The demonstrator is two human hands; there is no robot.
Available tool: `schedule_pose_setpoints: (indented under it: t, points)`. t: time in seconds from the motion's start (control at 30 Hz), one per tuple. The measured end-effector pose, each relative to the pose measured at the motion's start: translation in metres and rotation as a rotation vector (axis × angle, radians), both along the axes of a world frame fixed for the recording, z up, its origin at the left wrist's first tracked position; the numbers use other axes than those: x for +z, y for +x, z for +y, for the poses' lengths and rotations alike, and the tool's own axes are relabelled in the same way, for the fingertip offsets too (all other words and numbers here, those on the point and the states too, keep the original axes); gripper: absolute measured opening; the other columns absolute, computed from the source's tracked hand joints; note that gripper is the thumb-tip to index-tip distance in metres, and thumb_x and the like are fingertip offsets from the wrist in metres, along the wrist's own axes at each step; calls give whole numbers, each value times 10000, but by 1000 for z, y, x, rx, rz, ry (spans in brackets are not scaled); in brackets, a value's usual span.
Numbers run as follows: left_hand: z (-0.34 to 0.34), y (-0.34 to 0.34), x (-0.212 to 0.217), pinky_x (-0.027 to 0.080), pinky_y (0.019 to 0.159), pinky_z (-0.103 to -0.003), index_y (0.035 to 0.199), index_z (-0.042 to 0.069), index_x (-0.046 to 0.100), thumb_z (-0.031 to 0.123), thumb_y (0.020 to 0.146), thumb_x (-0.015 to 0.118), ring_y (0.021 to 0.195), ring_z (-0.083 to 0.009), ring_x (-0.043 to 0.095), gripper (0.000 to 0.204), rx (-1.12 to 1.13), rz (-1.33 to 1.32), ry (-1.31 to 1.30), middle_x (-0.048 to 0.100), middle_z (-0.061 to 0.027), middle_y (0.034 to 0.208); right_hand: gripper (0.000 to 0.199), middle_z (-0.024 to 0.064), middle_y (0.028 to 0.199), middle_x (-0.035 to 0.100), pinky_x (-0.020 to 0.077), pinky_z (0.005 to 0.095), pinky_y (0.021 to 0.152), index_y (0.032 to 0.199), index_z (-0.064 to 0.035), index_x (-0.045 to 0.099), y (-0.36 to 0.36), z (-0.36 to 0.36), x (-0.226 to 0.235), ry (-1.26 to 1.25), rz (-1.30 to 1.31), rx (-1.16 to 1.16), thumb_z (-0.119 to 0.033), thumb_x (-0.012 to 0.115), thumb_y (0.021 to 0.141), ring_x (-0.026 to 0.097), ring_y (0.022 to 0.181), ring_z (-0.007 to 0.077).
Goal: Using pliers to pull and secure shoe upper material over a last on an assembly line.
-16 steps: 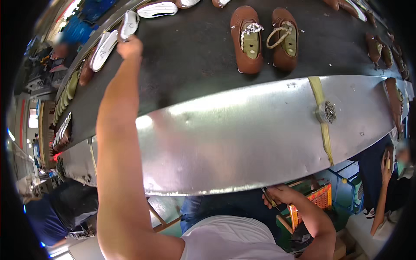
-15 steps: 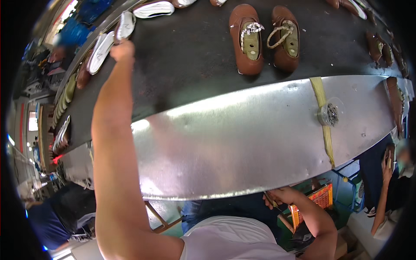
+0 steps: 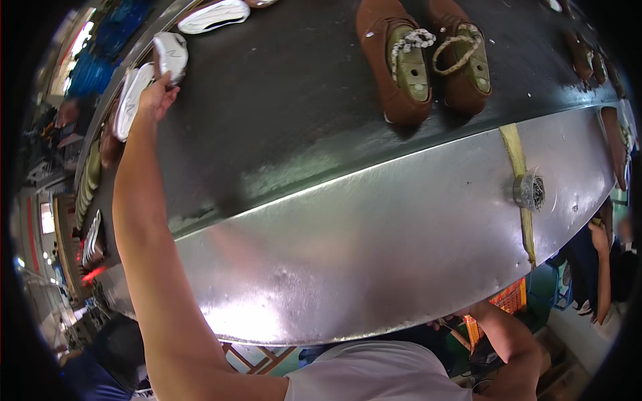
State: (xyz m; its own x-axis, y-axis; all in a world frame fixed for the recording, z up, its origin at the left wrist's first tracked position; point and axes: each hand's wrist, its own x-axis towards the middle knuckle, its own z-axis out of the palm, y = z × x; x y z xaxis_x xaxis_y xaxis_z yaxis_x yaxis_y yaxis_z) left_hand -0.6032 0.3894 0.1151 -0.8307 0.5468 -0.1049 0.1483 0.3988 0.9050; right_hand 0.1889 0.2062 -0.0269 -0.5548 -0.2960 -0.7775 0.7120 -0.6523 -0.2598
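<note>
Black surface (image 3: pixel 287 87) with brown shoes (image 3: pixel 409 110), white-soled shoes (image 3: pixel 214 16), metal ledge (image 3: pixel 361 220) with yellow strip (image 3: pixel 513 148), apparent nail cup (image 3: pixel 521 192)

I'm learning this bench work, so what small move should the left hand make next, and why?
I'd probably close the left hand more snugly on the white-soled shoe: it appears to be at the shoe's near end, and a neighbouring shoe lies close by, which a loose pull might knock.
</note>
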Motion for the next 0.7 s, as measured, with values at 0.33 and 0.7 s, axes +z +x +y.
schedule_pose_setpoints:
  t: [0.33, 0.7]
  points:
    - [-59, 138, 18, 555, 854, -423, 1285, -70, 559, 518, 928, 628, 1000, -260, 681, 691, -190, -84, -223, 664, -168, 1187, 543, 81, 890, 724, 428, 247, 533, 1054, -19, 640, 11, -29, 11, 230, 153, 58, -438, 295, 1061, 695, 698, 158]
    - [-331, 396, 44, 587, 573, -473, 1334, 86, 489, 727, 942, 292, 774, -379, 681, 776, -360, -1094, 688, 654, -214, 1030, 203, 64, 782, 674, 529, 309, 664, 1017, -8, 613, 41, -100, 76, 900, 205, 143, -196, 600, 940, 662, 717, 140]
